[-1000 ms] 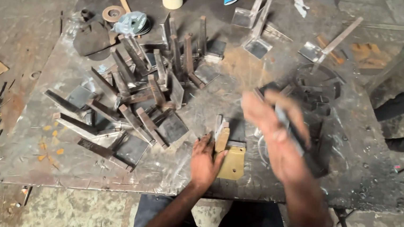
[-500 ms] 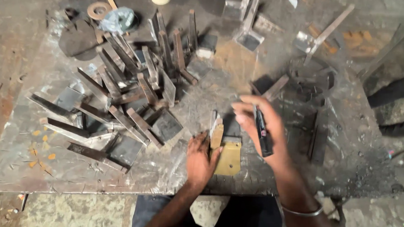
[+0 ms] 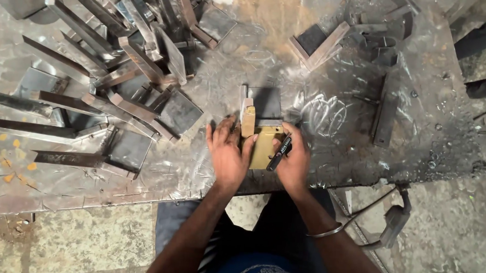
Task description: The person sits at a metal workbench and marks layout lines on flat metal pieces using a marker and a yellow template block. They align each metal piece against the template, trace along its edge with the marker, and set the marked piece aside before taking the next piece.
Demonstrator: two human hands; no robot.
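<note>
I take the yellowish flat plate (image 3: 265,148) near the front edge of the steel worktable (image 3: 328,62) as my landmark. My left hand (image 3: 227,155) lies flat against the plate's left side, fingers nearly straight and pressed together, with the fingertips up by a small upright tan block (image 3: 248,120) that stands at the plate's upper left corner. My right hand (image 3: 295,163) rests on the plate's right edge, loosely curled around a black marker (image 3: 279,153), which points down and to the left across the plate's side. Directly behind the plate, touching the block, sits a dark square steel plate (image 3: 266,104) with an upright flange. Far to the left of the yellowish plate lies a heap of welded angle-iron brackets (image 3: 123,59). To its right, well apart, a dark flat bar (image 3: 385,115) lies on the table, and another bracket (image 3: 316,44) sits farther back.
</note>
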